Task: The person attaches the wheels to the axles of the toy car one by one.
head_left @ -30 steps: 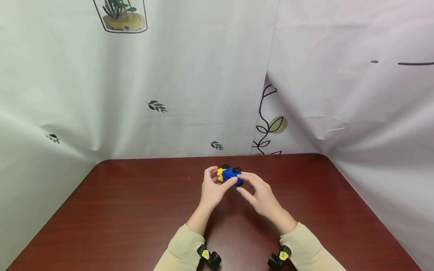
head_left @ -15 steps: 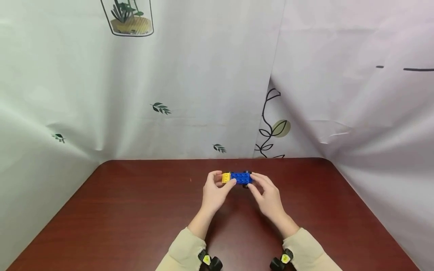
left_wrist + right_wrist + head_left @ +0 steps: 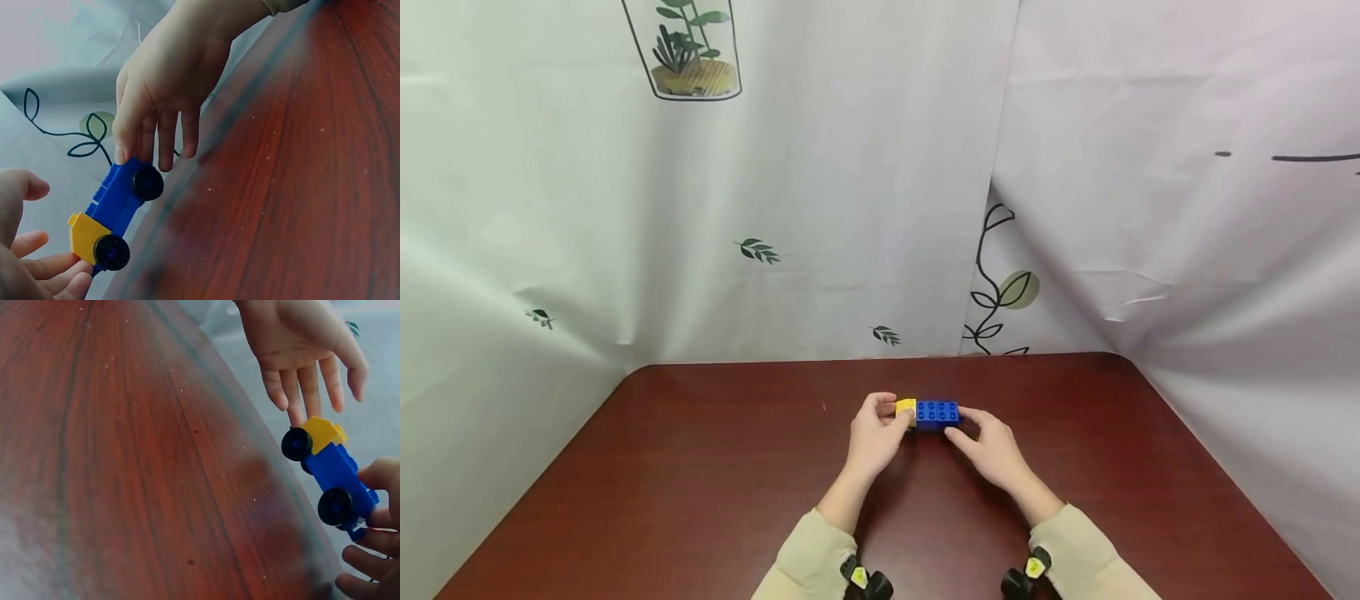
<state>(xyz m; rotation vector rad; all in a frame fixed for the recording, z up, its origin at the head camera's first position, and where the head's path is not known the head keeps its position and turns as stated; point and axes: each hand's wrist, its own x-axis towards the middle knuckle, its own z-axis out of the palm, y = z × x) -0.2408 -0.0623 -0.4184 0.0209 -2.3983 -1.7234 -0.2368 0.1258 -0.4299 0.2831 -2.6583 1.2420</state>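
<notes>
A toy car, built of a blue studded body with a yellow block at one end and black wheels, is between my two hands near the table's far side. My right hand pinches the blue end; in the right wrist view its thumb presses the body's side. At the yellow block, my left hand touches with straight fingertips, and in the left wrist view its thumb stands apart from the car. The studs face up in the head view, and the wheels are mostly hidden there.
A dark red wooden table stretches around both arms, its far edge just beyond the hands. Behind it hangs a pale wrinkled curtain printed with plants. Black wrist cameras are strapped over the cream sleeves.
The car has turned from tilted to studs up and come slightly nearer. My left thumb has moved from the blue body to the yellow end; my right hand has shifted to the blue end.
</notes>
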